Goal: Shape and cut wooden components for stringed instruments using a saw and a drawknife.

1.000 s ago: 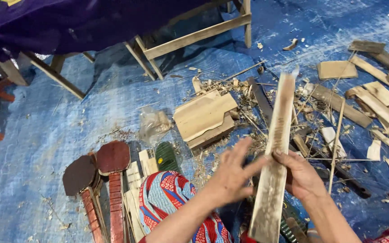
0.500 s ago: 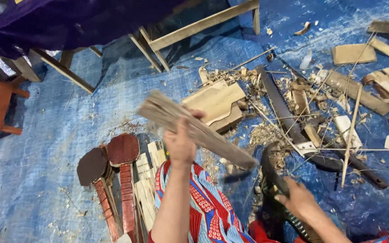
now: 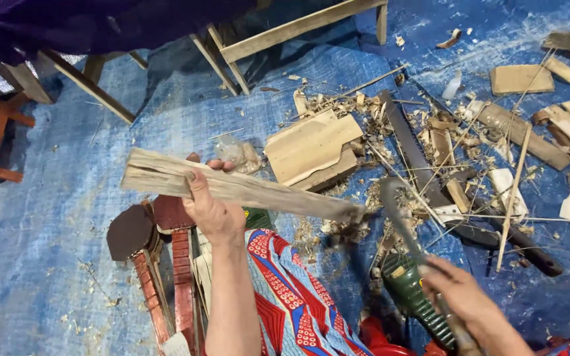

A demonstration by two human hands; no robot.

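Left hand [image 3: 214,209]: raised at frame centre-left, forearm upright; grip wrapped tight round a rough plank [image 3: 239,188]
Plank: long, flat, grey weathered wood, splintered grain, tilted down to the right
Right hand [image 3: 460,293]: lower right, fist clenched on a curved blade tool [image 3: 407,227]
Floor: blue woven tarp [image 3: 54,264]; pale wood shavings [image 3: 390,132] scattered

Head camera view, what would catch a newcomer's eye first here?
First, the long pale wooden slat that the left hand grips and holds across the middle of the view, over a blue tarp. Next, at lower right, the right hand grips a curved dark blade that points up toward the slat's far end. Beyond it, wood offcuts and shavings litter the tarp around a dark saw.
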